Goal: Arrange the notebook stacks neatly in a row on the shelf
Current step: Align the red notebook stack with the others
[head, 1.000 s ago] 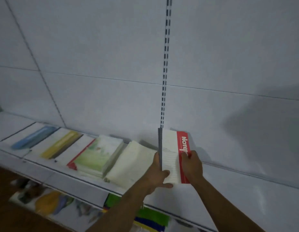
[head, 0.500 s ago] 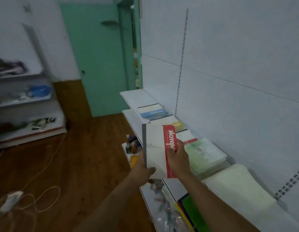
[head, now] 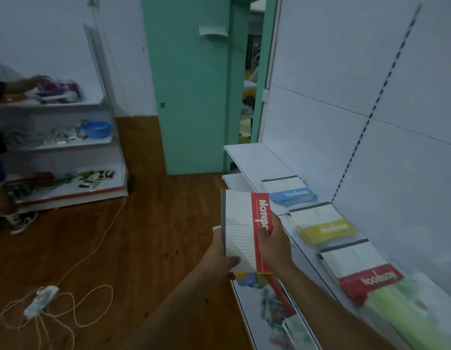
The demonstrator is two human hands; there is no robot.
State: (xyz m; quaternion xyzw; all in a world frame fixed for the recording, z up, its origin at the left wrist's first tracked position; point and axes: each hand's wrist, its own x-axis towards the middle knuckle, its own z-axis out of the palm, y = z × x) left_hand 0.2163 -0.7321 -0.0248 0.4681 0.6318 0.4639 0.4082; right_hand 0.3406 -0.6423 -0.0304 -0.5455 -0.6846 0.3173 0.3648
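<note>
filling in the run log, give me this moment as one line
left hand: grips red notebook stack | right hand: grips it too | stack: upright, off shelf | shelf row: blue, yellow, red

Head cam, looks fwd/down along shelf (head: 254,157), hands close.
</note>
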